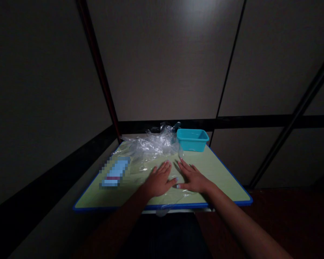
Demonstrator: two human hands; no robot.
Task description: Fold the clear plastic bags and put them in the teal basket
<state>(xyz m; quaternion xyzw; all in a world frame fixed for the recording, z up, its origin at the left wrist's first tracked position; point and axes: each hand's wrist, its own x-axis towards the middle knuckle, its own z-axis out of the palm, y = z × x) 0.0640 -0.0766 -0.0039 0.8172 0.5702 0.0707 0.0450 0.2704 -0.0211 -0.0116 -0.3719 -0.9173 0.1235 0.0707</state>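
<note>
My left hand point(160, 180) lies flat with its fingers stretched out, palm down on a clear plastic bag point(169, 197) spread over the table. Close beside it, my right hand point(193, 178) rests the same way, fingers apart, the two thumbs nearly meeting. The thin bag runs from under the hands to the table's near edge and hangs a little over it. Beyond the fingertips lies a crumpled heap of clear plastic bags point(153, 144). Where the flat bag ends toward the heap, I cannot tell.
A turquoise plastic basket point(193, 145) stands at the table's back right. At the left lies a pixelated, phone-like flat object point(116, 172). The pale green table point(221, 180) has a blue rim. Dark panelled walls point(167, 72) close in behind and to the left.
</note>
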